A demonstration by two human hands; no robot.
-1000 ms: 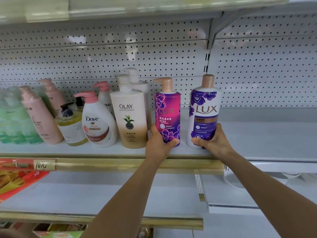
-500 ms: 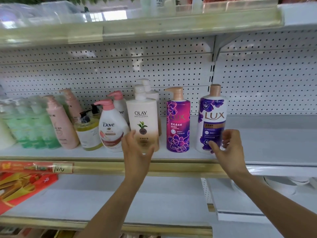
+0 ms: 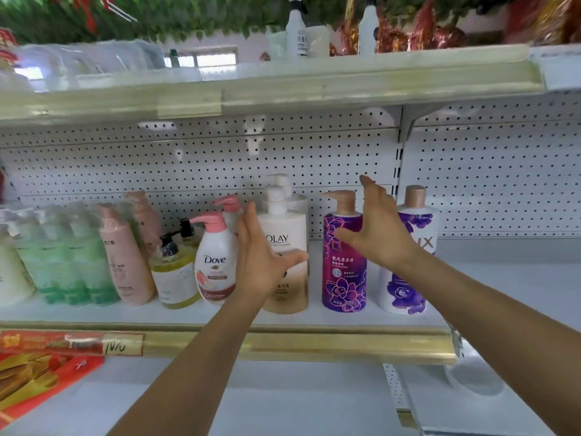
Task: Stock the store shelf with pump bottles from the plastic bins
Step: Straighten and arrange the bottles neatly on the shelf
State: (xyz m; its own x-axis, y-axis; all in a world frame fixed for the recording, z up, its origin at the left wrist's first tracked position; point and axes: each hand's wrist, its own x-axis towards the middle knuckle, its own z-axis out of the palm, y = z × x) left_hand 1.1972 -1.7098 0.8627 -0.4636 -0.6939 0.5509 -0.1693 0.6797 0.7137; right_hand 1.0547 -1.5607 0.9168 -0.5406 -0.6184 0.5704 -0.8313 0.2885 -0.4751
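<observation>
1. Two hands, and both hold nothing. My left hand (image 3: pixel 264 262) hovers in front of the Olay bottle (image 3: pixel 292 225) with its fingers straight and spread. My right hand (image 3: pixel 377 234) floats with its fingers apart before the gap between the two Lux bottles. I cannot tell whether the left fingertips brush the Olay.
2. A second ago the left hand gripped the magenta Lux bottle (image 3: pixel 344 272) low on its body, and the right gripped the white Lux bottle (image 3: pixel 405 287) the same way. Half a second ago both had let go. Since then they have lifted from base height to label height and opened wider.
3. The magenta Lux stands upright on the shelf (image 3: pixel 314 319) at 3 o'clock of the Olay. The white Lux stands upright at 3 o'clock of the magenta one, just beside it and not touching. Both sit near the front edge, in line with the Dove bottle (image 3: pixel 215 265) at 9 o'clock of the Olay.
4. I judge this pair stocked, with neither bottle leaning.
5. The shelf shows bare surface at 3 o'clock of the white Lux, so more bottles should fit there. The plastic bins are out of view, so the next move is probably back to them.
6. The magenta pump head sits close to my right thumb, so I would draw the hands straight back to avoid clipping it.
</observation>
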